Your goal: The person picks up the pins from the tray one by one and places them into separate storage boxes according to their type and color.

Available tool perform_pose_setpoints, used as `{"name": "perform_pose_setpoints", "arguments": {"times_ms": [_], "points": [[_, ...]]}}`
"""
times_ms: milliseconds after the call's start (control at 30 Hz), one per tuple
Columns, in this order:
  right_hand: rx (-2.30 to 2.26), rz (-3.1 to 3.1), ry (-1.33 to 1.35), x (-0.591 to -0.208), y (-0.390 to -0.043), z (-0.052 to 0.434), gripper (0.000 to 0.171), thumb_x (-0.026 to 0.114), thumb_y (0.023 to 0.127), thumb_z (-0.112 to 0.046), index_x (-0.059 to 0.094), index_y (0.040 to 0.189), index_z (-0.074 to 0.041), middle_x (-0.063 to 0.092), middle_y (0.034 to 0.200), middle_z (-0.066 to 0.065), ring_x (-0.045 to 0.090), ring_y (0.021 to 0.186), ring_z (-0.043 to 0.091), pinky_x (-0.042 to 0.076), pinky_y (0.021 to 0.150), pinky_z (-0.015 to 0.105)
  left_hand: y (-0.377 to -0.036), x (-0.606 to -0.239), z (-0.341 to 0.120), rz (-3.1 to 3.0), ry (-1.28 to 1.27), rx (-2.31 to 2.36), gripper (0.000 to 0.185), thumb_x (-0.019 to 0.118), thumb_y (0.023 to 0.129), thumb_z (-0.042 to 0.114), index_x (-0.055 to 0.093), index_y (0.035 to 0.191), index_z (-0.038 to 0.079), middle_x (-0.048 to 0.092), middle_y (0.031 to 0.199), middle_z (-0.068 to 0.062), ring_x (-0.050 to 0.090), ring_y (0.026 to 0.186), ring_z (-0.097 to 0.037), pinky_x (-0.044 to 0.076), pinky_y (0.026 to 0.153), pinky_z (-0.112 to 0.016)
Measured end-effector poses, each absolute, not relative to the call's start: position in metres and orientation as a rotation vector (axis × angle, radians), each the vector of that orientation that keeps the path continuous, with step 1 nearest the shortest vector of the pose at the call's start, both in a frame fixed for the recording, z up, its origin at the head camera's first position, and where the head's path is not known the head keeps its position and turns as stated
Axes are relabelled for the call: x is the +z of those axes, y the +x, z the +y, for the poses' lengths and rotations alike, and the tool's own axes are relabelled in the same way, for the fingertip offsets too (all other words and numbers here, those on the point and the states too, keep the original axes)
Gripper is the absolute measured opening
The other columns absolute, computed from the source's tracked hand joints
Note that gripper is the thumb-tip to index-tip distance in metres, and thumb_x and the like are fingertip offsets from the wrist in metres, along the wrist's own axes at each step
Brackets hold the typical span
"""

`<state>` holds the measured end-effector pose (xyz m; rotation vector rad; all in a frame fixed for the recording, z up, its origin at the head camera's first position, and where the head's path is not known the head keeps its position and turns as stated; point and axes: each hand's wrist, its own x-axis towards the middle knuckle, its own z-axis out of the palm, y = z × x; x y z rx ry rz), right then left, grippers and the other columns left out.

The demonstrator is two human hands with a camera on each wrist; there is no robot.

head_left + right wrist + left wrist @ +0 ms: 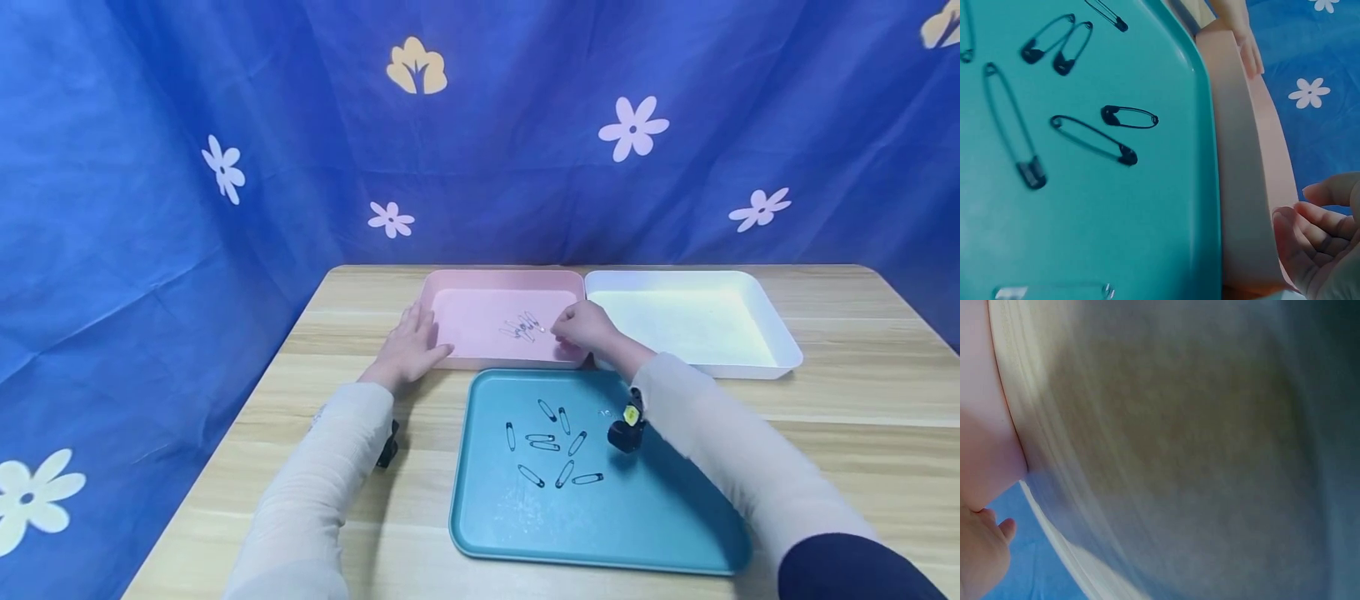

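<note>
We are sorting safety pins from the teal tray (pixel 487 533) into the pink tray (pixel 450 287). A small group of silver pins (pixel 522 327) already lies in the middle of the pink tray, so this part looks done or nearly done. On the teal tray we still count about eight black pins (pixel 555 446), spread loosely near its middle, and one more silver pin (pixel 1054 291) shows at the bottom edge of the right wrist view. The white tray (pixel 780 350) beside the pink one holds nothing that we can see. Our judgement is that the work is somewhere near the middle: the silver ones are mostly moved, the black ones are not touched yet.

Our right hand (pixel 585 327) is over the right part of the pink tray, close to the silver pins. Its fingers (pixel 1300 234) are loosely curled, and we cannot tell if a pin is between them. Our left hand (pixel 408 346) rests with straight fingers on the left rim of the pink tray and on the worktop (pixel 862 417), as if to keep the tray steady.

Around us hangs a blue cloth with flowers (pixel 633 127). The left wrist view is blurred and shows almost nothing. Nothing blocks the way; only the right forearm (pixel 720 442) crosses above the teal tray and can hide some pins.
</note>
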<state>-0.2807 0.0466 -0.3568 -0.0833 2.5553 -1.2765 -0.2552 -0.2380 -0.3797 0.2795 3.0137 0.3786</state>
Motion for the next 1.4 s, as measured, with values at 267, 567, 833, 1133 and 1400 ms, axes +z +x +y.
{"name": "perform_pose_setpoints", "arguments": {"times_ms": [267,567,833,1133,1400], "points": [[-1.271,2.561,-0.151,-0.348,-0.262,0.065,0.015,0.051,0.080,-0.010,0.062,0.080,0.001,0.062,0.084,0.010,0.059,0.070,0.018,0.048,0.062,0.027,-0.255,-0.381,-0.239,3.008,0.252,0.389,0.076,0.039,0.084,0.049,0.012,0.137,0.001,-0.008,0.141,-0.020,-0.005,0.127,-0.034,0.009,0.100,-0.050],[-1.318,2.499,-0.277,-0.342,-0.237,0.084,0.017,0.053,0.082,-0.011,0.061,0.081,0.004,0.061,0.075,0.011,0.055,0.065,0.018,0.048,0.061,0.029,-0.256,-0.382,-0.239,3.009,0.260,0.381,0.077,0.038,0.084,0.049,0.010,0.137,0.000,-0.008,0.141,-0.020,-0.005,0.127,-0.035,0.009,0.100,-0.051],[-1.296,2.479,-0.334,-0.346,-0.218,0.103,0.020,0.054,0.083,-0.012,0.061,0.087,0.006,0.059,0.073,0.009,0.055,0.065,0.018,0.047,0.062,0.030,-0.256,-0.381,-0.237,3.008,0.261,0.376,0.077,0.038,0.084,0.050,0.011,0.137,0.000,-0.008,0.141,-0.020,-0.005,0.127,-0.034,0.009,0.100,-0.050],[-1.282,2.409,-0.364,-0.359,-0.204,0.122,0.018,0.053,0.081,-0.010,0.061,0.084,0.006,0.057,0.070,0.008,0.054,0.065,0.018,0.047,0.062,0.030,-0.257,-0.382,-0.236,3.015,0.281,0.373,0.077,0.038,0.084,0.050,0.012,0.137,0.000,-0.007,0.141,-0.021,-0.004,0.127,-0.035,0.009,0.100,-0.050],[-1.218,2.411,-0.374,-0.375,-0.192,0.128,0.011,0.055,0.079,-0.006,0.062,0.079,0.003,0.059,0.071,0.006,0.055,0.064,0.016,0.048,0.059,0.029,-0.256,-0.381,-0.237,3.007,0.271,0.377,0.078,0.038,0.084,0.050,0.011,0.137,0.000,-0.008,0.141,-0.020,-0.006,0.127,-0.034,0.009,0.100,-0.050]]}}
